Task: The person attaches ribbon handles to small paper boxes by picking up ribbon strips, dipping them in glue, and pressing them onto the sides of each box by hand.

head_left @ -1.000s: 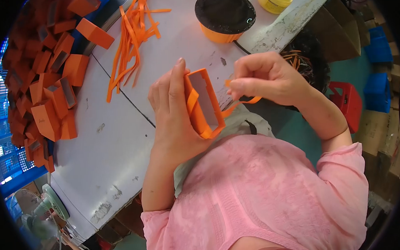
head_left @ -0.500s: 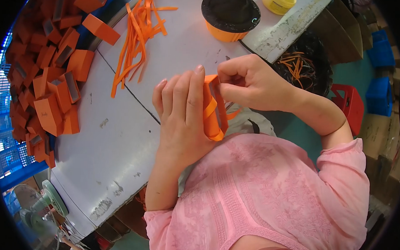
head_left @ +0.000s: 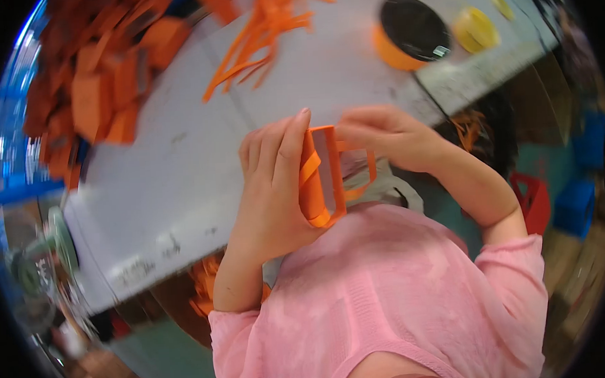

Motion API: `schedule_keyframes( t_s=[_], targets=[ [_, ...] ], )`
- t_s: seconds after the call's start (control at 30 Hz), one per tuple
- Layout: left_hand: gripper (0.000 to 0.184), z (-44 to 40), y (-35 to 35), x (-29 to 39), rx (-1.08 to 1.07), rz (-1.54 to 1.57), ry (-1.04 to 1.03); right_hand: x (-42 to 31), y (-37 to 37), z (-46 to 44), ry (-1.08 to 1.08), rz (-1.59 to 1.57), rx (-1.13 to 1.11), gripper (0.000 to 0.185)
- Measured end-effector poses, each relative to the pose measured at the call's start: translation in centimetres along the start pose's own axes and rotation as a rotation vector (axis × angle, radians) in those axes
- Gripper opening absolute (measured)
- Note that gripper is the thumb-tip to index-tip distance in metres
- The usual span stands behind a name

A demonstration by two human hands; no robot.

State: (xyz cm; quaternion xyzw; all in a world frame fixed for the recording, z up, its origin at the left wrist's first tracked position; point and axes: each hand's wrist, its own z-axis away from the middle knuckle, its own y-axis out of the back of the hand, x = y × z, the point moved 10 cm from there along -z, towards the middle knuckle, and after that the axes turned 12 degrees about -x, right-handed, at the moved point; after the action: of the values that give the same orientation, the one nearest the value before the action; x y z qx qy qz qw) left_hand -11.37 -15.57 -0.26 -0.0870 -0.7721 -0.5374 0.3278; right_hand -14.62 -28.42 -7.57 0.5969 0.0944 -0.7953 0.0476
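My left hand (head_left: 270,180) is wrapped round a small orange box (head_left: 334,181), its fingers on the left side and the thumb below. The box stands tilted, with a pale greyish panel inside its orange rim. An orange ribbon (head_left: 372,169) crosses the box and loops out to its right. Right of the box's top, my right hand (head_left: 398,136) is closed in a pinch on the ribbon; its fingertips are blurred. Farther up the table lies a bunch of loose orange ribbons (head_left: 259,39).
A heap of orange boxes (head_left: 96,97) rises at the upper left. On the white table (head_left: 181,187) stand an orange tub with a black lid (head_left: 414,29) and a yellow tub (head_left: 476,29). A fan (head_left: 60,243) is at the left, a red container (head_left: 531,202) at the right.
The view has shifted, so the table things appear farther right and higher. My right hand has drawn slightly away from the box, and more of the ribbon loop shows. The left hand keeps its hold.
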Motion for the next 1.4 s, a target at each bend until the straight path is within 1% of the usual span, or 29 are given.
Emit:
schedule_keyframes(
  t_s=[0.03,0.07,0.1,0.13,0.17,0.2,0.27,0.3,0.37,0.43,0.5,0.63,0.7,0.77,0.8,0.87,0.9,0.97,1.0,1.03,1.1,1.17,1.2,1.23,1.27,1.3,1.33,1.37,1.4],
  targets=[
    [0.105,1.6,0.9,-1.3,0.000,0.135,0.080,0.4,-0.1,-0.7,0.001,-0.134,0.013,0.026],
    [0.105,3.8,2.3,-2.1,0.038,0.101,0.144,0.8,-0.1,-1.3,0.003,-0.267,0.029,0.031],
    [0.109,6.4,3.1,-3.5,0.029,0.175,0.281,1.0,0.3,-1.7,0.008,-0.321,0.024,0.033],
    [0.113,9.0,3.9,-4.5,0.020,0.257,0.406,1.5,1.6,-1.8,0.041,-0.203,0.068,0.036],
    [0.117,12.0,5.0,-5.0,-0.037,0.149,0.516,2.1,3.0,-1.9,0.083,-0.085,0.128,0.040],
    [0.121,15.3,6.2,-5.1,-0.103,0.043,0.617,2.8,3.7,-1.9,0.095,-0.093,0.097,0.040],
    [0.132,22.8,7.2,-6.0,-0.369,-0.128,0.871,2.7,4.5,-1.8,0.185,0.009,0.059,0.045],
    [0.132,24.5,7.9,-5.7,-0.360,-0.144,0.876,2.7,4.3,-1.9,0.201,0.006,0.052,0.045],
    [0.136,28.0,9.6,-6.3,-0.367,-0.291,1.058,2.8,4.3,-2.3,0.204,0.022,0.108,0.049],
    [0.133,26.7,10.6,-7.5,-0.303,-0.304,1.038,2.5,3.7,-2.8,0.201,0.046,0.107,0.048],
    [0.129,21.5,13.0,-9.0,-0.014,-0.277,0.836,2.7,4.0,-2.7,0.150,0.075,0.199,0.047],
    [0.125,11.5,18.8,-16.4,0.237,-0.589,0.559,2.4,3.8,-1.9,0.191,0.245,0.256,0.044],
    [0.124,7.2,21.9,-21.6,0.333,-0.717,0.586,1.4,3.4,-1.3,0.296,0.318,0.273,0.041],
    [0.128,3.7,24.5,-26.0,0.332,-0.844,0.679,1.2,3.5,-1.2,0.314,0.306,0.327,0.039],
    [0.128,2.5,25.2,-27.2,0.327,-0.829,0.656,1.0,3.3,-1.2,0.303,0.312,0.330,0.039],
    [0.129,1.9,26.0,-31.3,0.242,-0.622,0.834,1.2,3.7,-1.3,0.312,0.321,0.323,0.040],
    [0.129,1.6,25.6,-31.2,0.239,-0.616,0.822,1.3,3.9,-1.2,0.308,0.324,0.336,0.040],
    [0.126,2.0,23.7,-29.3,0.203,-0.534,0.673,1.0,3.6,-1.3,0.309,0.343,0.316,0.039],
    [0.118,2.0,21.8,-26.8,0.174,-0.480,0.612,1.0,3.7,-1.3,0.305,0.348,0.315,0.039],
    [0.118,2.9,20.7,-25.3,0.177,-0.475,0.615,1.0,3.7,-1.3,0.287,0.349,0.304,0.036],
    [0.111,4.4,17.4,-23.4,0.014,-0.405,0.595,0.4,3.4,-1.6,0.266,0.355,0.290,0.033],
    [0.111,6.4,16.5,-20.6,0.062,-0.306,0.564,-0.5,2.8,-2.6,0.193,0.360,0.261,0.020],
    [0.110,7.4,16.0,-19.2,0.104,-0.212,0.530,-0.7,2.9,-3.3,0.188,0.359,0.264,0.020],
    [0.110,8.3,15.1,-17.9,0.099,-0.208,0.529,-2.5,2.2,-4.1,0.313,0.561,0.237,0.014],
    [0.114,9.3,13.5,-17.3,0.114,0.088,0.523,-4.1,1.1,-4.9,0.437,0.762,0.205,0.009],
    [0.117,10.2,11.9,-16.6,0.130,0.382,0.512,-4.5,1.1,-6.3,0.434,0.762,0.205,0.009],
    [0.117,10.8,11.0,-15.6,0.129,0.384,0.511,-5.8,0.3,-7.1,0.526,0.893,0.224,0.007],
    [0.121,10.7,9.4,-14.1,0.047,0.397,0.445,-6.7,-0.4,-7.9,0.619,1.024,0.242,0.006],
    [0.125,10.7,7.9,-12.6,-0.034,0.410,0.379,-6.8,-0.1,-9.3,0.618,1.026,0.240,0.006]
  ],
)
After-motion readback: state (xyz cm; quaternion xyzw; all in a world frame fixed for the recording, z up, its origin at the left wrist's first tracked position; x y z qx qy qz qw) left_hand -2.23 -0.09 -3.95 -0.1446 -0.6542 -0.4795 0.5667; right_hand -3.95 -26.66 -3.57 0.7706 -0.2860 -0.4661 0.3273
